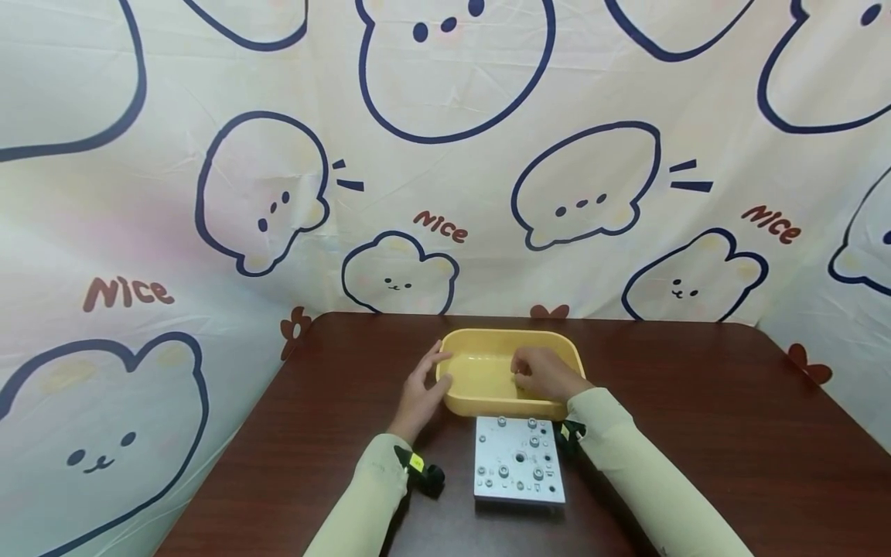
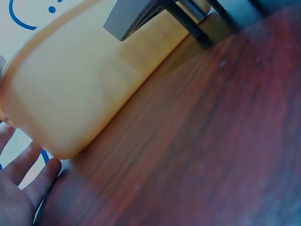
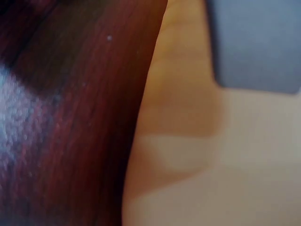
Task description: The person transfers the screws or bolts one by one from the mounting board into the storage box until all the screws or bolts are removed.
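Note:
A yellow plastic tray (image 1: pixel 480 402) with rounded corners stands on the table. At its left end my left hand (image 1: pixel 420 396) touches the rim and side, its fingers spread; the left wrist view shows the fingers (image 2: pixel 40 181) beside the tray's corner. My right hand (image 1: pixel 546 373) reaches over the tray's right side, fingers curled down inside it. Whatever may lie between those fingertips is hidden. In front of the tray is a silver metal plate (image 1: pixel 504 449) with several screws and holes. Threaded screw ends (image 2: pixel 186 21) stick out beneath it in the left wrist view.
The dark brown wooden table (image 1: pixel 696 433) extends to both sides. A white cloth (image 1: pixel 480 178) with cartoon bears hangs behind it and along the sides. Black wrist devices (image 1: pixel 426 473) are strapped over the pale sleeves. The right wrist view is blurred, with the tray's wall close up.

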Available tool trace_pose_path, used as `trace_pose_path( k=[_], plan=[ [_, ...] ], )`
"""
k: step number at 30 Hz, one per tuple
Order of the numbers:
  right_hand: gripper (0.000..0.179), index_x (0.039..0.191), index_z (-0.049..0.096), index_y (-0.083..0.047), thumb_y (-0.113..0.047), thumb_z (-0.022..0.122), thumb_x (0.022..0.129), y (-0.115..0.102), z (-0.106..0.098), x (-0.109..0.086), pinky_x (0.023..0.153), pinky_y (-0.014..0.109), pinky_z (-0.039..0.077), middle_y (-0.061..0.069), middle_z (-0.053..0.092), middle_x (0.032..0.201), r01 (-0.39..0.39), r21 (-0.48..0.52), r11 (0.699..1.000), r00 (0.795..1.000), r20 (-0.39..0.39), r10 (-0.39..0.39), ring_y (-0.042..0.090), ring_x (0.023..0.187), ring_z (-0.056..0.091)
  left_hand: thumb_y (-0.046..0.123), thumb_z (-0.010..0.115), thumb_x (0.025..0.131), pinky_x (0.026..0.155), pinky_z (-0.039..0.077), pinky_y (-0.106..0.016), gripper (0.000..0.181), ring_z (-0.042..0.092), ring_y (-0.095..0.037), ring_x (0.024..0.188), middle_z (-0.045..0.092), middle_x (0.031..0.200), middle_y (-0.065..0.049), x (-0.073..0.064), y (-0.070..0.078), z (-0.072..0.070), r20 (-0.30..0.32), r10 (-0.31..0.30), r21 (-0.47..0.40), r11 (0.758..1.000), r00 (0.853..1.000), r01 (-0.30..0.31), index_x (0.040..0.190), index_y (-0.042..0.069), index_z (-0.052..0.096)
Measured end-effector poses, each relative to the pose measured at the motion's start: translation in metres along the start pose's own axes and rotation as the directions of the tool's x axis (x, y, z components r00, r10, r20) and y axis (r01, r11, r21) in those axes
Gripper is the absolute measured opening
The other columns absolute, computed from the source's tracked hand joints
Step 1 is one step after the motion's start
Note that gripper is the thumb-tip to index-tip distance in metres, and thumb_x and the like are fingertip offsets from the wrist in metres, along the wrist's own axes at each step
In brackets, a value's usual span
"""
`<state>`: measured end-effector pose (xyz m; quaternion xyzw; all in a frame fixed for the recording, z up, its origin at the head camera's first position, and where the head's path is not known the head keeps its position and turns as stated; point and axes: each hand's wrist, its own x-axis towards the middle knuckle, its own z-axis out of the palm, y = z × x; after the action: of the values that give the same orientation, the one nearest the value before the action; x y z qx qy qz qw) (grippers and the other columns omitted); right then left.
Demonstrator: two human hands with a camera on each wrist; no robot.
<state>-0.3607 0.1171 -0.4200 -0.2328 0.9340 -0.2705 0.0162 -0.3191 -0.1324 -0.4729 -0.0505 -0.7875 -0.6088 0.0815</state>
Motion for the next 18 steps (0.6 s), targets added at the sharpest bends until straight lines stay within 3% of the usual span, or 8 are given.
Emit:
trace_pose_path(
  k=[5, 18],
  plan=[
    [0.005, 0.087, 0.066, -0.012, -0.009, 0.069, 0.085, 0.0006, 0.0011, 0.0, 0.07, 0.031, 0.046, -0.003, 0.06, 0.078, 0.025, -0.018, 1.0, 1.0, 0.0, -0.025, 0.015, 0.074, 0.054, 0.025, 0.061, 0.092, 0.113, 0.027, -0.049, 0.038, 0.024, -0.012, 0.143, 0.032, 0.148, 0.027, -0.0006, -0.0002, 0.0001, -0.006, -0.002, 0.003, 1.0, 1.0, 0.002, 0.129, 0.029, 0.058],
    [0.004, 0.088, 0.066, -0.012, -0.011, 0.069, 0.086, 0.0036, 0.0021, 0.0014, 0.071, 0.031, 0.046, -0.004, 0.06, 0.077, 0.005, -0.045, 0.999, 1.0, 0.018, -0.004, 0.015, 0.074, 0.055, 0.023, 0.061, 0.092, 0.115, 0.023, -0.049, 0.037, 0.024, -0.011, 0.143, 0.032, 0.15, 0.025, -0.0011, 0.001, -0.0005, -0.012, 0.017, 0.021, 1.0, 1.0, -0.017, 0.128, 0.028, 0.059]
  ],
)
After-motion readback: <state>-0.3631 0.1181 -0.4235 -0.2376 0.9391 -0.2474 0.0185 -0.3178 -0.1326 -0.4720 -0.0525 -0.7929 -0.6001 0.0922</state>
